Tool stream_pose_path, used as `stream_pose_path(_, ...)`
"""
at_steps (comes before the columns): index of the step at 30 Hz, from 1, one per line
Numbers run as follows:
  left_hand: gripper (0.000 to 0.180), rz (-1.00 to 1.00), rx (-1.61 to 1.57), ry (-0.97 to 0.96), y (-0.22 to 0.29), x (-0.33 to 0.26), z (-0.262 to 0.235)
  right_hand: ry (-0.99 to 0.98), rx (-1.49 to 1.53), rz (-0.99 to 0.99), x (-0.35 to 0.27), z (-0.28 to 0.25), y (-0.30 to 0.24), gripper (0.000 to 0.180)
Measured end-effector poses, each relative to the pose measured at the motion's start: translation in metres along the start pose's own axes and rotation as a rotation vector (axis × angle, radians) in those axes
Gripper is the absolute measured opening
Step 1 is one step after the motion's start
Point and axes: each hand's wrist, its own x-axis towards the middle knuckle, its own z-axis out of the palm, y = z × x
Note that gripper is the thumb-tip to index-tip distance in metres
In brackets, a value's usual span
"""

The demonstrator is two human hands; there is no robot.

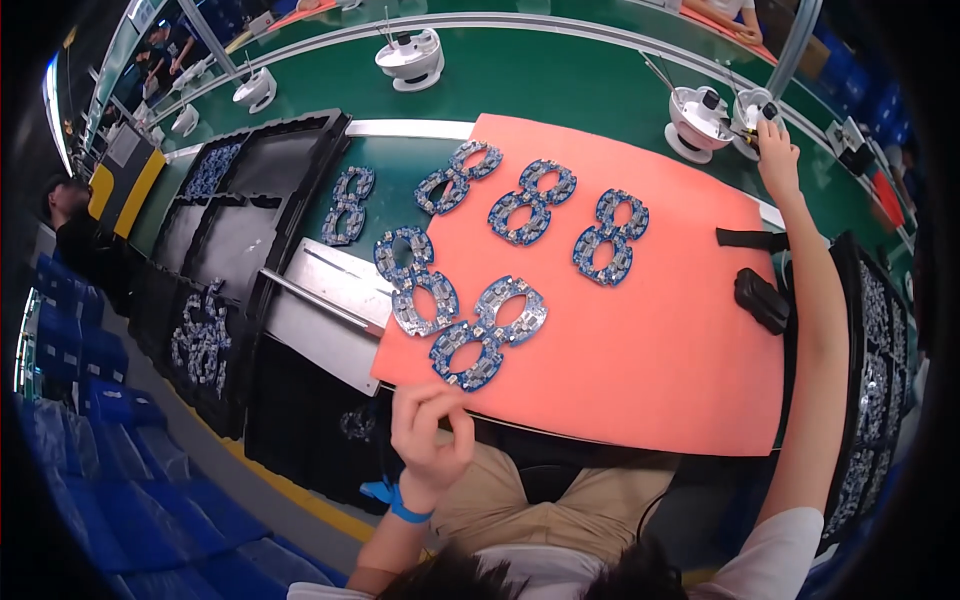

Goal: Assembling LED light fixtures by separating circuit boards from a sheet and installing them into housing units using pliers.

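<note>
Your left hand's (pixel 428 462) fingers curl just beside the nearest circuit board (pixel 488 335); whether they pinch anything, I can't tell. Your right hand (pixel 778 158), at the far white bowl (pixel 742 108), is equally unclear. That figure-eight board lies on the orange mat (pixel 640 370), its long axis slanting from lower left to upper right.

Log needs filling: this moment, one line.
left hand: near circuit board | right hand: at white fixture, grip unclear | circuit board: on orange mat

We've got a white short-sleeved top (pixel 785 550) on, plus tan pants (pixel 545 525). There's a bright blue band (pixel 411 508) round our left wrist (pixel 420 491).
</note>
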Motion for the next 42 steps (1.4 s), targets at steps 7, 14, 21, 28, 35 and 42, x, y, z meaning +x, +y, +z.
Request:
stream_pose_path(7, 0.034, -0.013, 0.231, -0.286, -0.003, 0.031, 0.013, 0.048, 0.136, -0.18, -0.025, -0.061, 0.022, 0.037)
stream_pose_path(14, 0.036, -0.009, 0.145, -0.338, -0.003, 0.048, 0.009, 0.065, 0.553, -0.248, -0.086, -0.173, 0.017, 0.037)
stream_pose_path(21, 0.016, 0.063, 0.618, -0.453, -0.04, 0.122, -0.048, -0.154, 0.562, -0.515, -0.159, -0.269, -0.039, 0.03)
stream_pose_path(28, 0.019, 0.078, 0.375, -0.969, -0.112, 0.192, -0.06, -0.217, 0.574, -0.651, -0.176, -0.281, -0.072, 0.02)
stream_pose_path(35, 0.005, 0.356, 0.502, -0.931, -0.121, 0.193, -0.049, -0.238, 0.674, -0.575, -0.19, -0.275, -0.065, 0.034)
stream_pose_path(42, 0.009, 0.453, 0.571, -0.701, -0.108, 0.206, -0.068, -0.159, 0.815, -0.44, -0.197, -0.281, -0.061, 0.048)
